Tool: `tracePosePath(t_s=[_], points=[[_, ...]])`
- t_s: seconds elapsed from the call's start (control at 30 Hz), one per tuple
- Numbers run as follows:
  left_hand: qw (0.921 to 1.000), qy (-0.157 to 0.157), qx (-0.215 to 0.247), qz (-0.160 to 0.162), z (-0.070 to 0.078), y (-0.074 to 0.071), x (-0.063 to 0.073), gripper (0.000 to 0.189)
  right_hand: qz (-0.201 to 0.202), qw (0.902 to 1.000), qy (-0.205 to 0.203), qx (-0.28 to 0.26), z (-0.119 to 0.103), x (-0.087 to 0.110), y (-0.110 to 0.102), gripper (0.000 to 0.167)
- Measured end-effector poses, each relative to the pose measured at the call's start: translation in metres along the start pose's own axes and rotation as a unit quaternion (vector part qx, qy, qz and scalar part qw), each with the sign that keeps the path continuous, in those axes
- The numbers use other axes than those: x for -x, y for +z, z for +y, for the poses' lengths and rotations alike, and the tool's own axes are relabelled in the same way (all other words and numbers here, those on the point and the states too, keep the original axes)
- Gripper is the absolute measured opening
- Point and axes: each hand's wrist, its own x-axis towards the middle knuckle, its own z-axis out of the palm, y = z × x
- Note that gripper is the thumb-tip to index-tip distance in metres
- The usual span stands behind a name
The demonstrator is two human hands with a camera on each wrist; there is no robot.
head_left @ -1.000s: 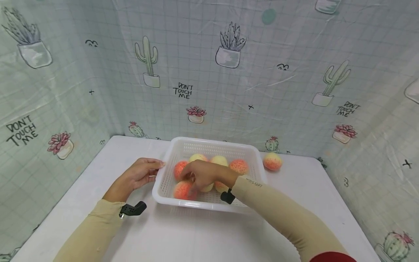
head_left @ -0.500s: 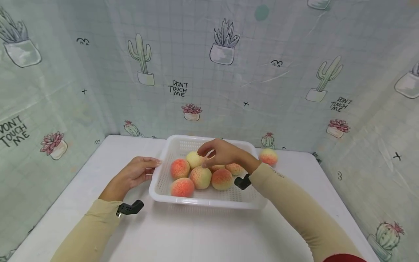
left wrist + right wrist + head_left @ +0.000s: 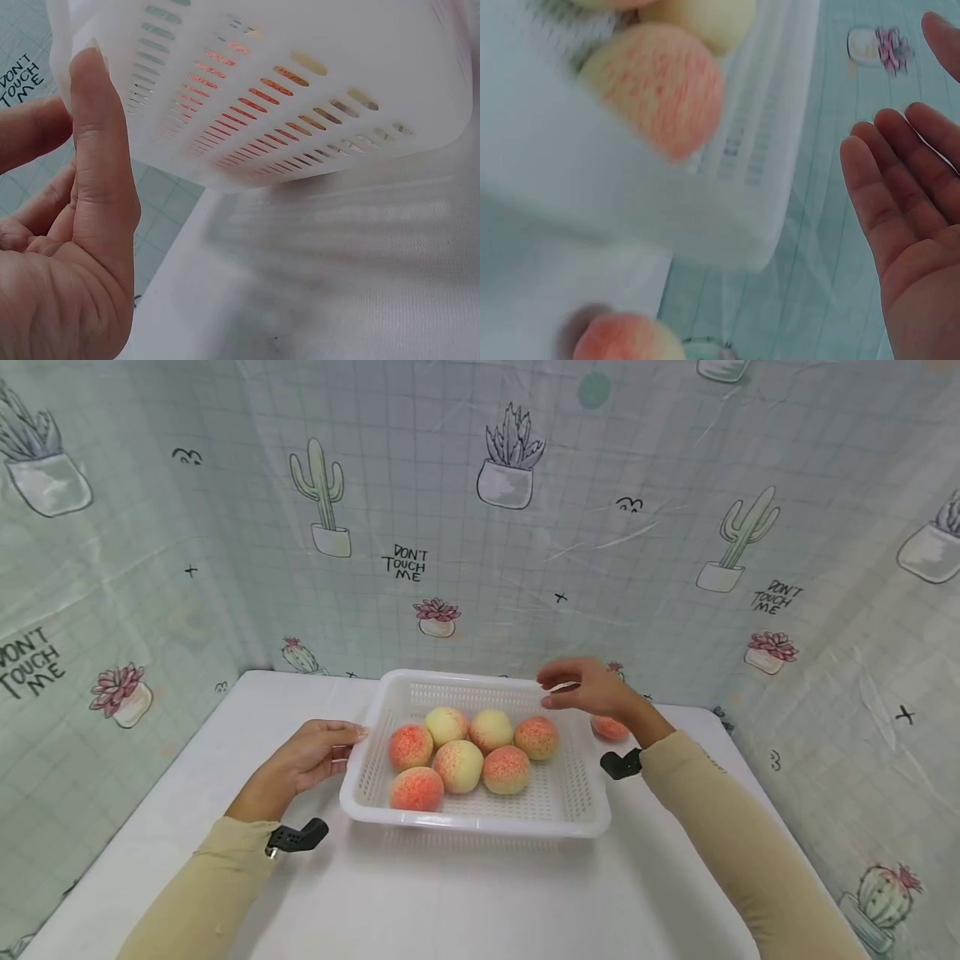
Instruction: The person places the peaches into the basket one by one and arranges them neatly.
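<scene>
A white plastic basket (image 3: 480,821) holds several red-and-yellow peaches (image 3: 458,767). My left hand (image 3: 311,758) pinches its left rim, thumb on the edge and fingers below, and the left wrist view shows the thumb (image 3: 97,142) at the slotted wall. Above the basket's back right corner hovers my right hand (image 3: 592,687), holding nothing, its fingers loosely bent. In the right wrist view the fingers (image 3: 900,180) are spread from the thumb, apart from the basket. One loose peach (image 3: 610,727) lies on the table right of the basket, partly hidden by the right hand.
The white table (image 3: 465,902) stretches in front of the basket and to both sides. A cactus-print curtain (image 3: 450,510) rises behind the table and along its left and right sides.
My right hand has lifted away from the peaches inside the basket and moved right, toward the loose peach. The left hand stays at the rim. The head view has shifted slightly.
</scene>
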Motion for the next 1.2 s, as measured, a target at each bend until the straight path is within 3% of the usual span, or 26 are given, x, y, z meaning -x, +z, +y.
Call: tracePosePath(t_s=[0.3, 0.57, 0.9, 1.07, 1.2], points=[[1.0000, 0.004, -0.006, -0.004, 0.001, -0.001, -0.001, 0.028, 0.067, 0.9954, 0.064, 0.024, 0.044, 0.025, -0.031, 0.055], [1.0000, 0.000, -0.004, -0.002, 0.001, -0.001, -0.002, 0.038, 0.116, 0.9853, 0.126, -0.001, 0.081, 0.039, -0.037, 0.063], [1.0000, 0.002, 0.003, 0.001, -0.002, -0.002, 0.000, 0.036, 0.146, 0.9667, 0.210, -0.002, 0.123, 0.036, -0.013, 0.081], [1.0000, 0.006, 0.004, -0.006, -0.003, -0.002, 0.001, 0.024, 0.170, 0.9632, 0.205, 0.037, 0.144, 0.033, 0.005, 0.083], [0.9998, 0.015, -0.005, -0.011, -0.002, -0.002, 0.001, 0.027, 0.214, 0.9561, 0.195, 0.041, 0.153, 0.033, 0.015, 0.082]])
